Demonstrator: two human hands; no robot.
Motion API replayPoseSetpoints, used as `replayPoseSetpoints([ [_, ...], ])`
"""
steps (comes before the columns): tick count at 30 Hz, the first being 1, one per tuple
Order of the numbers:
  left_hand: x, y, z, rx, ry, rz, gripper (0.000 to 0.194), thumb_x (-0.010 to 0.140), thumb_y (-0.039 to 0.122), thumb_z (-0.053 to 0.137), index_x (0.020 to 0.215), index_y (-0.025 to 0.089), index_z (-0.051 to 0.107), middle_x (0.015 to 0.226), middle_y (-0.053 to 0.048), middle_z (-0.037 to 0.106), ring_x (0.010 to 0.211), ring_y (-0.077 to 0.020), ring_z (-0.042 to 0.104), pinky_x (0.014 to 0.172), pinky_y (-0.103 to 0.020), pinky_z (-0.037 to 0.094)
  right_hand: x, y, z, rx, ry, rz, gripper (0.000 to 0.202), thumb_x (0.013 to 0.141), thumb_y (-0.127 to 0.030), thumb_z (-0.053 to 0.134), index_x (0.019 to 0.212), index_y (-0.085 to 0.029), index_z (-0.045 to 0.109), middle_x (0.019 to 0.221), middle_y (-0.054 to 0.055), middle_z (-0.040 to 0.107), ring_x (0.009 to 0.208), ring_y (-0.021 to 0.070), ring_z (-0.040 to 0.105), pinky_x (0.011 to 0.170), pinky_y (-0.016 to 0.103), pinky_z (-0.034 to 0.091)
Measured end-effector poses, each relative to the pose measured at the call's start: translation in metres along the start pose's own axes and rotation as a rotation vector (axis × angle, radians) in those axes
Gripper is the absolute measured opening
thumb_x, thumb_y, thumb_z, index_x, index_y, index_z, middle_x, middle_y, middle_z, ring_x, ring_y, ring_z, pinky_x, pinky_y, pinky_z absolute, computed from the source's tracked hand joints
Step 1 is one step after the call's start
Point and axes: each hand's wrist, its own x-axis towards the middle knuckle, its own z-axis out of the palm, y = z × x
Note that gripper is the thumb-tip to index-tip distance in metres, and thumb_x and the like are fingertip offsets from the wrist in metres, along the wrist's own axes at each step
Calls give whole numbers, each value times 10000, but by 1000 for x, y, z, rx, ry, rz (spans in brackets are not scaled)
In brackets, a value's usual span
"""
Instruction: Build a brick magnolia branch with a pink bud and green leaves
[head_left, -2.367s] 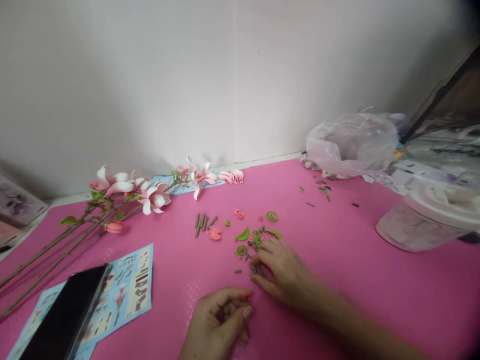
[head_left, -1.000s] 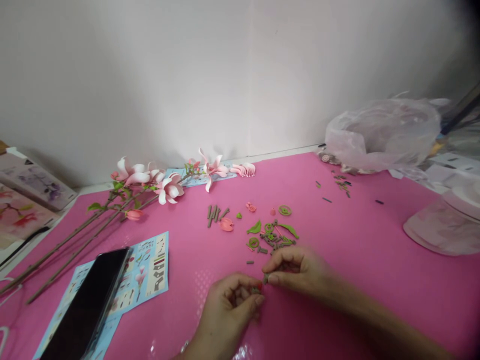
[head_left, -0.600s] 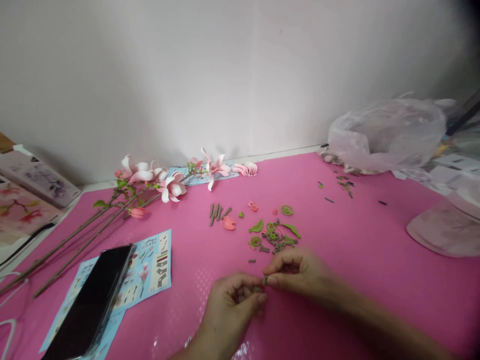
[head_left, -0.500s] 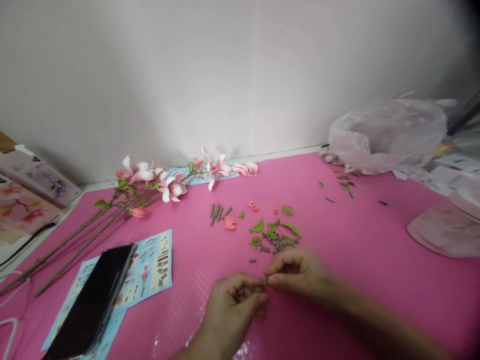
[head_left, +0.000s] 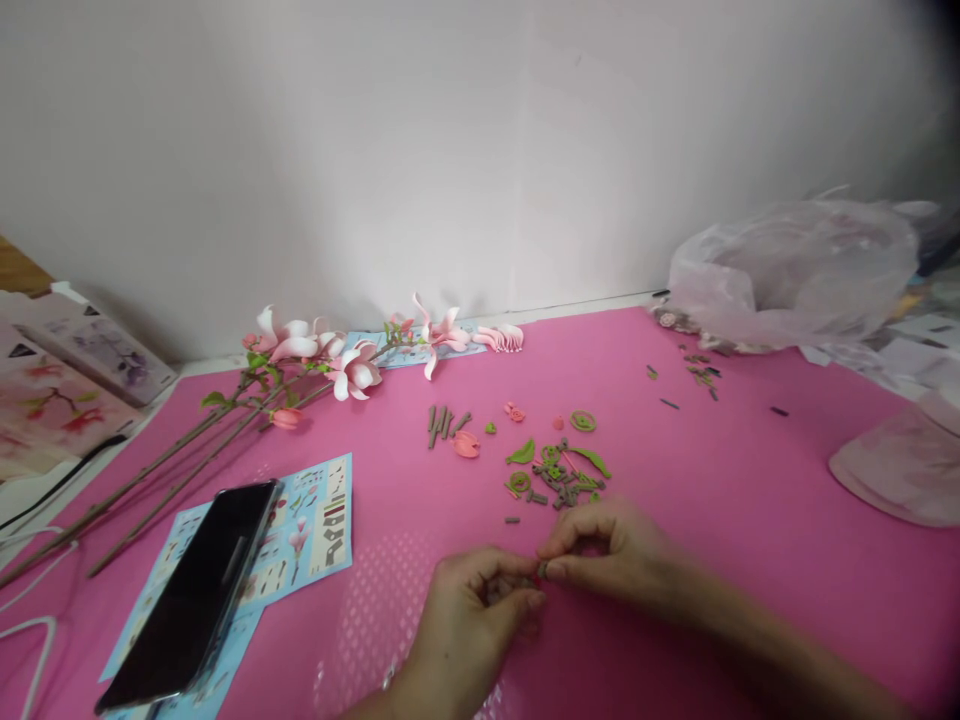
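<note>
My left hand (head_left: 480, 615) and my right hand (head_left: 600, 550) meet fingertip to fingertip low in the middle of the view. Pinched at the tips of my right hand is a small brown-grey toy piece (head_left: 541, 570). The left fingers curl closed against it, holding a similar small brown piece, mostly hidden. Just beyond my hands lies a pile of brown and green building pieces (head_left: 562, 480). A green leaf piece (head_left: 521, 452), a coral bud piece (head_left: 466, 445) and several brown stick pieces (head_left: 442, 424) lie around it.
Assembled magnolia branches (head_left: 225, 405) lie at the left. A phone (head_left: 195, 590) rests on a blue instruction sheet (head_left: 334, 520). Boxes (head_left: 67, 380) stand at the far left. A plastic bag (head_left: 795, 265) and small loose pieces (head_left: 701, 375) are at the right. Bubble wrap (head_left: 375, 600) lies near my left hand.
The view has shifted slightly, so the table things sit a little further right. Both hands keep their pinch, fingertips still together, with hardly any visible movement.
</note>
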Motion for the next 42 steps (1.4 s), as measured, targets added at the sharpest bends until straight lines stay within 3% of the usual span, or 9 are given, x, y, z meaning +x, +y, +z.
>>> replayPoseSetpoints([
  [11, 2, 3, 1, -67, -5, -1, 166, 593, 113, 665, 757, 130, 648, 489, 38, 610, 437, -114, 559, 467, -231, 440, -1, 0, 4, 57, 55, 43, 92, 751, -244, 651, 763, -194, 727, 686, 1, 706, 637, 140, 630, 550, 213, 447],
  [19, 1, 1, -5, 49, -90, 50, 121, 726, 252, 648, 713, 149, 586, 470, 18, 604, 434, -114, 543, 470, -226, 401, -3, -11, 4, -37, 161, -74, 78, 743, -241, 648, 761, -188, 703, 722, 11, 695, 693, 158, 631, 628, 249, 492],
  [23, 1, 4, -3, 48, -63, 48, 142, 727, 274, 637, 704, 146, 579, 455, 13, 600, 419, -117, 539, 462, -226, 395, -6, -13, 5, -139, 174, -179, 80, 748, -210, 648, 816, -179, 677, 769, 24, 679, 727, 161, 621, 658, 256, 490],
  [27, 1, 5, -2, 62, -64, 49, 130, 707, 255, 642, 730, 138, 592, 465, 15, 595, 428, -117, 533, 468, -228, 397, -7, -12, 3, -234, 176, -300, 84, 805, -219, 611, 746, -173, 648, 719, 18, 638, 679, 143, 592, 648, 262, 466],
  [42, -2, 3, -4, 196, -99, 76, 200, 780, 314, 582, 705, 131, 610, 487, 0, 582, 449, -118, 522, 474, -222, 391, -8, -7, 2, -283, 183, -382, 180, 835, -249, 603, 694, -149, 650, 681, 24, 618, 656, 129, 577, 622, 247, 437],
])
